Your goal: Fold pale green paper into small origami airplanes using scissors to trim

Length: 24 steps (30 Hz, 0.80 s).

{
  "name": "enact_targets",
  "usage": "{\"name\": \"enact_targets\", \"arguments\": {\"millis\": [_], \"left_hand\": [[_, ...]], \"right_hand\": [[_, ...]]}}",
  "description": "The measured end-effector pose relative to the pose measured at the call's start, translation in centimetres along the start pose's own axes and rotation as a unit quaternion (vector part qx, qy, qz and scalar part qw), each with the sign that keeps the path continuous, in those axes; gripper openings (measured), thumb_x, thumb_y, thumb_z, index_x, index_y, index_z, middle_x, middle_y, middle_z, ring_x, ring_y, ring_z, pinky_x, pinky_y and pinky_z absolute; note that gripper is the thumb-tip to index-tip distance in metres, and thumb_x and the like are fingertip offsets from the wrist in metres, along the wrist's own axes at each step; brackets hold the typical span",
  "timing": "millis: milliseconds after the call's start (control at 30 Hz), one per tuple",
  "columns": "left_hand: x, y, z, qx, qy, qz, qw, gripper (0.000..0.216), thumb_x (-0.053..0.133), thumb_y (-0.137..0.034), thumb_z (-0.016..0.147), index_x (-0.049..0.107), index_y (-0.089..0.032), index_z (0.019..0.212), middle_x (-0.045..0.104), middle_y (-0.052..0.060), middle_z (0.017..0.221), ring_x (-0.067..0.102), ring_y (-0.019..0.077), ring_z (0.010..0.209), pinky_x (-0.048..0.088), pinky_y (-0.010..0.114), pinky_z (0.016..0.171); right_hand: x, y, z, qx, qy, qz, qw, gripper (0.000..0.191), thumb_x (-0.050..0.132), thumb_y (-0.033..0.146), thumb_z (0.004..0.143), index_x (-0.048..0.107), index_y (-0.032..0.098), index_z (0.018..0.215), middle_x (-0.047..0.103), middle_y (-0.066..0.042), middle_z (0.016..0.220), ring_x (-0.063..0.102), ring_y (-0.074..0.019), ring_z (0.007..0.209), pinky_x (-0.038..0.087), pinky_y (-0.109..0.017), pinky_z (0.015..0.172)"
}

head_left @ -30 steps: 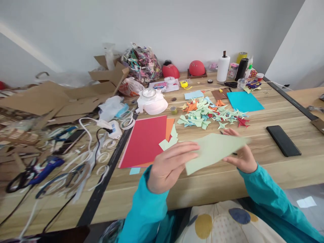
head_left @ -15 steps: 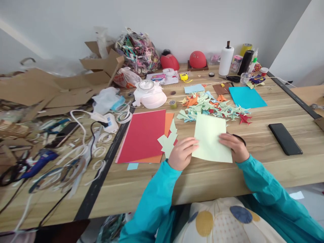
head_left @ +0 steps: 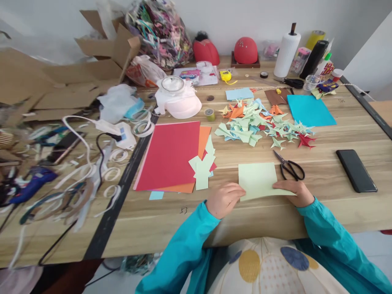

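Paper [head_left: 257, 175], pale green, at near side of desk [head_left: 137, 230], pinched by left hand [head_left: 224, 200] and right hand [head_left: 295, 192], set apart, undersides of both grips hidden, scissors [head_left: 290, 168] just beyond right hand, cardboard [head_left: 27, 79] cut off at left, blue tool [head_left: 35, 184] blurred.

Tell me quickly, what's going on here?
Someone's left grip and right grip are both on a pale green sheet of paper, one at each side. Its near side is bent; I can't tell whether it's creased. Scissors lie just right of the sheet, with a heap of folded paper shapes beyond it. A large red sheet lies to the left, a phone to the right.
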<state>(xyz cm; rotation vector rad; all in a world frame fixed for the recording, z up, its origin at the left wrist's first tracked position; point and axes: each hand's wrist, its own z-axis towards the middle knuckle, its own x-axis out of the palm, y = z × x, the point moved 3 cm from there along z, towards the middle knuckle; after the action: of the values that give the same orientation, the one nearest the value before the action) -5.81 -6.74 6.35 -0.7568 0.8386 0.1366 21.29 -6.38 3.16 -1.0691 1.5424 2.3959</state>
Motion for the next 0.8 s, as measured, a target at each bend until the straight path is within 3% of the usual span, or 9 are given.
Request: {"name": "enact_targets", "arguments": {"millis": [67, 167, 267, 333, 433, 500, 600, 800], "left_hand": [[0.6, 0.4, -0.3, -0.039, -0.006, -0.002, 0.999, 0.021, 0.046, -0.015, 0.087, 0.065, -0.016, 0.079, 0.069, 0.006, 0.078, 0.063, 0.0157, 0.077, 0.051, 0.028, 0.07], [1.2, 1.0, -0.4, -0.153, -0.016, 0.002, 0.988, 0.029, 0.048, -0.025, 0.088, 0.058, -0.016, 0.062, 0.06, 0.002, 0.058, 0.055, 0.0117, 0.056, 0.044, 0.023, 0.054], [1.6, 1.6, -0.3, -0.263, -0.037, -0.019, 0.964, 0.03, 0.049, -0.029, 0.087, 0.054, -0.017, 0.06, 0.054, -0.002, 0.052, 0.049, 0.0094, 0.049, 0.038, 0.021, 0.049], [1.8, 1.8, -0.3, -0.298, -0.059, -0.037, 0.952, 0.027, 0.051, -0.029, 0.086, 0.055, -0.017, 0.062, 0.055, -0.002, 0.053, 0.049, 0.0093, 0.05, 0.039, 0.021, 0.049], [1.7, 1.8, -0.4, -0.255, -0.087, -0.062, 0.961, 0.021, 0.053, -0.025, 0.084, 0.059, -0.016, 0.067, 0.063, 0.002, 0.062, 0.057, 0.0116, 0.057, 0.046, 0.022, 0.054], [1.2, 1.5, -0.3, -0.167, -0.103, -0.073, 0.978, 0.015, 0.051, -0.019, 0.085, 0.063, -0.016, 0.077, 0.069, 0.006, 0.076, 0.063, 0.0149, 0.072, 0.051, 0.026, 0.065], [0.4, 1.4, -0.1, -0.063, -0.12, -0.066, 0.989, 0.022, 0.046, -0.011, 0.084, 0.064, -0.017, 0.096, 0.07, 0.009, 0.093, 0.063, 0.0186, 0.092, 0.053, 0.034, 0.079], [0.9, 3.2, 0.1, -0.049, -0.124, -0.055, 0.99, 0.015, 0.055, -0.012, 0.08, 0.065, -0.019, 0.089, 0.071, 0.007, 0.085, 0.065, 0.0182, 0.08, 0.052, 0.037, 0.075]], "right_hand": [[0.3, -0.1, 0.1, 0.045, -0.017, -0.003, 0.999, 0.019, 0.059, 0.032, 0.082, 0.071, 0.024, 0.092, 0.072, -0.006, 0.09, 0.068, -0.0216, 0.086, 0.056, -0.032, 0.079], [0.5, 0.0, 0.3, 0.124, -0.06, -0.027, 0.99, 0.018, 0.063, 0.037, 0.078, 0.072, 0.021, 0.077, 0.07, -0.004, 0.069, 0.066, -0.0191, 0.064, 0.054, -0.028, 0.06], [0.8, 0.1, 0.6, 0.181, -0.102, -0.055, 0.977, 0.026, 0.064, 0.043, 0.075, 0.069, 0.02, 0.064, 0.063, -0.001, 0.052, 0.059, -0.0158, 0.05, 0.049, -0.026, 0.049], [1.0, 0.1, 0.8, 0.198, -0.118, -0.066, 0.971, 0.027, 0.064, 0.044, 0.074, 0.069, 0.02, 0.063, 0.063, -0.001, 0.052, 0.059, -0.0163, 0.052, 0.049, -0.026, 0.05], [1.0, 0.4, 0.7, 0.185, -0.129, -0.044, 0.973, 0.022, 0.065, 0.041, 0.074, 0.072, 0.02, 0.071, 0.07, -0.003, 0.065, 0.064, -0.0196, 0.06, 0.052, -0.029, 0.054], [0.8, 0.8, 0.7, 0.149, -0.137, -0.017, 0.979, 0.016, 0.066, 0.036, 0.075, 0.073, 0.022, 0.079, 0.072, -0.004, 0.076, 0.067, -0.0211, 0.068, 0.055, -0.031, 0.061], [0.2, 1.1, 0.9, 0.072, -0.13, 0.014, 0.989, 0.016, 0.06, 0.027, 0.08, 0.072, 0.024, 0.09, 0.071, -0.006, 0.094, 0.067, -0.0223, 0.085, 0.056, -0.034, 0.077], [0.6, -0.2, 1.8, 0.044, -0.082, -0.044, 0.995, 0.024, 0.054, 0.016, 0.08, 0.07, 0.023, 0.097, 0.071, -0.007, 0.095, 0.066, -0.0222, 0.091, 0.055, -0.037, 0.081]]}}
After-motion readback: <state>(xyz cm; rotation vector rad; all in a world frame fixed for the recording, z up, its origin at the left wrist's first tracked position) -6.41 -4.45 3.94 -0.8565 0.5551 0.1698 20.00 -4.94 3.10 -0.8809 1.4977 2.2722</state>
